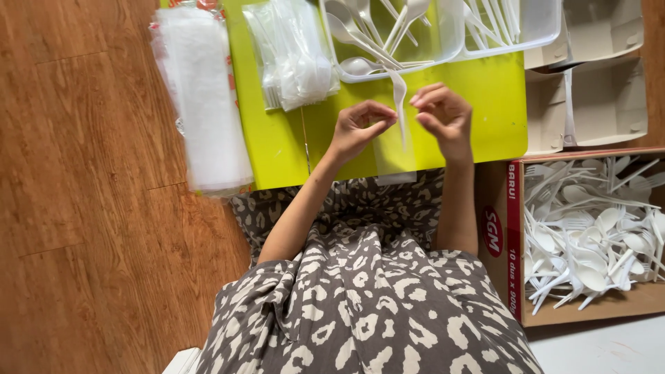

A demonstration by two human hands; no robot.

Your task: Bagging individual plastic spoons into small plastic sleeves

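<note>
Head view: two hands, left (357, 128) and right (443, 114), pinch one clear sleeve (395, 156).

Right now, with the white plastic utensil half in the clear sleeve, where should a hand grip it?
Probably the white utensil by its upper handle, above the clear sleeve, coming from the side. It stands lengthwise between the left hand and right hand; the lower part sits inside the sleeve.

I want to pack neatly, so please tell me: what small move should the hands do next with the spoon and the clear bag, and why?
Probably slide the white spoon further down into the clear bag. The left hand and right hand pinch the bag's mouth open, and the spoon's bowl appears to stick out above it.
</note>
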